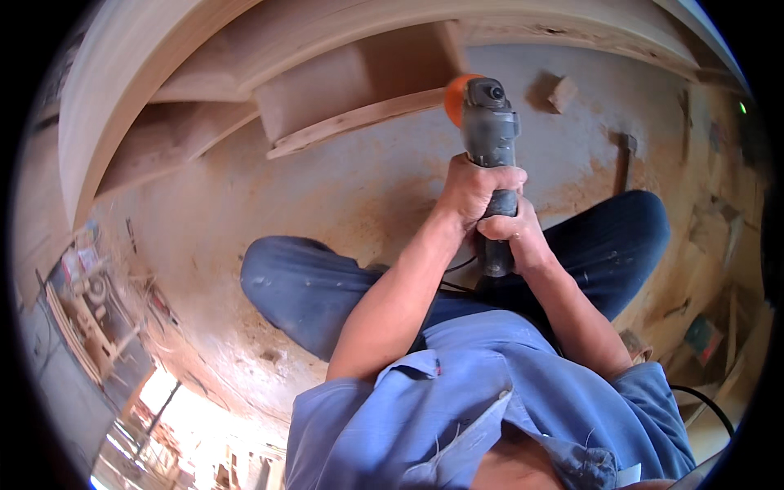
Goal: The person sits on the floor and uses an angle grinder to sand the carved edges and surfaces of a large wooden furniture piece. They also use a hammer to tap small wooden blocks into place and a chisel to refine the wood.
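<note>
An angle grinder (491, 135) with a dark grey body is held upright in the picture, its head pointing away from me. At its far end shows an orange disc (456, 100), edge partly hidden behind the tool's head. My left hand (474, 189) wraps around the body just below the head. Lower down, my right hand (519, 229) closes around the handle, touching the left. Just beyond the disc stands a pale wooden frame (359, 126) with a board edge and a recessed panel; whether the disc touches it I cannot tell.
A curved wooden piece (122, 98) arches over the far left. On the dusty floor lie a small wood block (563, 95) and a hammer (625, 167). Wood scraps (90, 327) are heaped at the left, and more offcuts (727, 343) at the right. A dark cable (709, 404) curves beside my right arm.
</note>
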Demonstrator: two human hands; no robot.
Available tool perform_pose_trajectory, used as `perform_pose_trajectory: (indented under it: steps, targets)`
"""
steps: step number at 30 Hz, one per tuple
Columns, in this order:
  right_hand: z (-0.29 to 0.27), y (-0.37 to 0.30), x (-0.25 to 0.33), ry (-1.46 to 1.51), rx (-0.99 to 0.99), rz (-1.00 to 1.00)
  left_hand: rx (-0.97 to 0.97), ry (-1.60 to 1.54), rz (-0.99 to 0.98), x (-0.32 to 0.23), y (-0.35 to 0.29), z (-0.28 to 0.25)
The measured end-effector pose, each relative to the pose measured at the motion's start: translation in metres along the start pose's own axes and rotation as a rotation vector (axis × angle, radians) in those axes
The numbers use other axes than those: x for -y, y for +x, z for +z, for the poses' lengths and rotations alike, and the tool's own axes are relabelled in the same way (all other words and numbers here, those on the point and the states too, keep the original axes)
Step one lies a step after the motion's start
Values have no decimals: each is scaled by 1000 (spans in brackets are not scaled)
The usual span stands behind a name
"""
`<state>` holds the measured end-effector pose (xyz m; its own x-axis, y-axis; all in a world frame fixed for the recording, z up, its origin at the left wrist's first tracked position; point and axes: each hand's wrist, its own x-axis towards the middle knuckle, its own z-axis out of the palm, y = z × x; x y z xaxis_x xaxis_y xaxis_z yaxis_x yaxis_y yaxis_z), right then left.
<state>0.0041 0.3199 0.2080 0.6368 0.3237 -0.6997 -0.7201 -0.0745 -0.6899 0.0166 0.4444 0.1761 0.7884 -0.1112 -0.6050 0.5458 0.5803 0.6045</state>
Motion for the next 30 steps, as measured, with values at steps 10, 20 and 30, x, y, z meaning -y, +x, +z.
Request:
perform_pose_trajectory:
  steps: [10, 20, 30]
  targets:
    - [135, 47, -2, -297, 404, -31, -233, -448, 189, -32, -68, -141]
    - [44, 16, -15, -120, 107, 25, -121, -100, 90, -14, -31, -51]
    - [144, 56, -9, -400, 449, -7, -303, -503, 197, -34, -75, -145]
